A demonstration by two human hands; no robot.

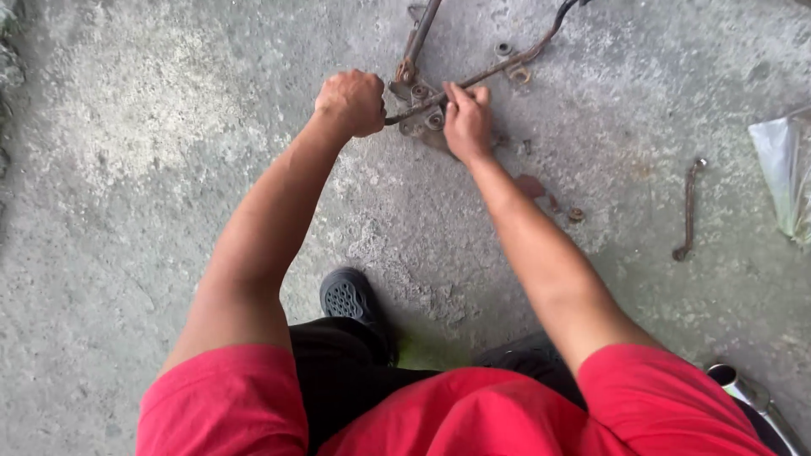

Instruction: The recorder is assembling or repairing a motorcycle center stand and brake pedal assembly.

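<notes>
On a rough concrete floor (152,169), I crouch over a rusty metal bracket (422,105) with both arms stretched out in front of me. Loose hardware lies scattered around the work: a small ring-shaped washer (504,49) beyond the bracket, a rusty nut (576,214) to the right of my forearm, and a bent rusty rod (689,209) lying well apart at the right. A clear plastic bag (781,173) sits at the right edge of the floor; what it holds I cannot make out. A shiny metal tube (748,393) shows at the lower right, beside my red shirt. My black shoe (348,297) is planted on the floor below the bracket, between my arms.

My left hand (352,101) has its grip clenched in a fist around the near end of a long thin rusty bar (498,67), which runs up and to the right from the fist across the bracket. My right hand (467,122) rests just beside it, fingers (460,91) pressed onto the bar and the bracket beneath; its grip is closed down on the bar there. A second rusty bar (420,38) rises from the bracket toward the top edge.
</notes>
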